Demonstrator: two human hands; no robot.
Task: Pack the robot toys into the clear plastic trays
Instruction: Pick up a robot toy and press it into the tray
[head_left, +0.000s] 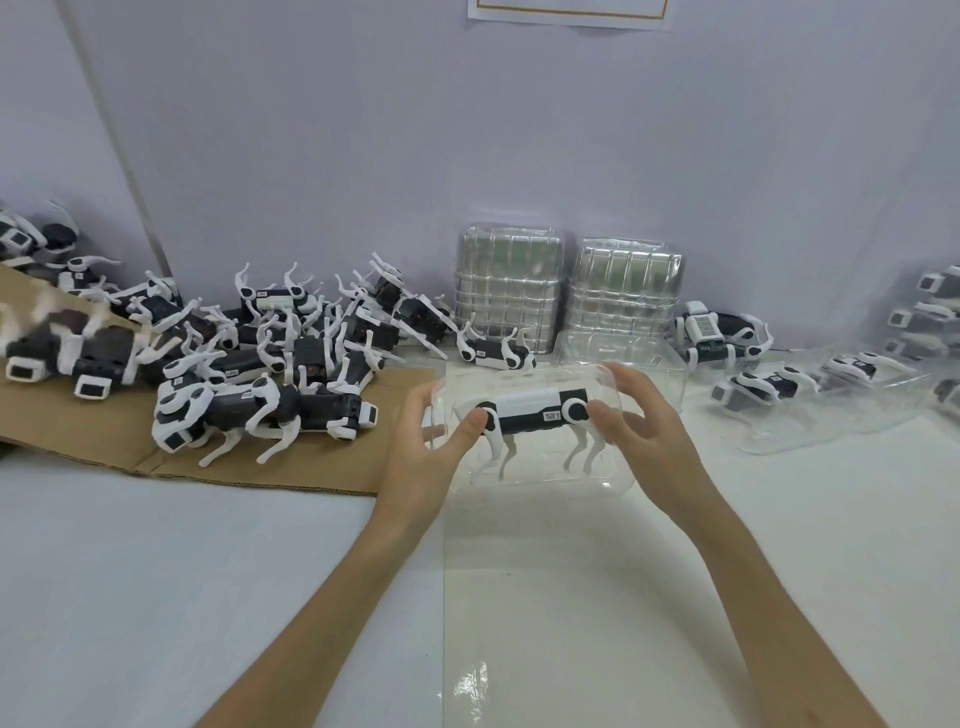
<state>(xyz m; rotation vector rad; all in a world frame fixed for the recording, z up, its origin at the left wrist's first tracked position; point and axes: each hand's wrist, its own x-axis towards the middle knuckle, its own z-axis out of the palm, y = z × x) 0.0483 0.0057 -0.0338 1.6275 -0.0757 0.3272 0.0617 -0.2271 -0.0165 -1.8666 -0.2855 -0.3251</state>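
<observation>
Tray is held by its two short ends, with the left grip on one end and the right grip on the other. Fingers of both are curled round the clear walls.

One toy lies on its side in the tray, between the grips, legs toward the near edge. A thumb is set on or beside each hip disc. Judged: the toy is being pressed into its moulded cavity while the fingers brace the tray from behind.

Whether the tray rests on the desk cannot be told.

The heap of unpacked toys is kept left of the left grip, on cardboard, probably as close supply. Empty stacks stand beyond the grips. Packed trays are laid right of the right grip, apart from the heap.

Judged: much remains to be packed.
</observation>
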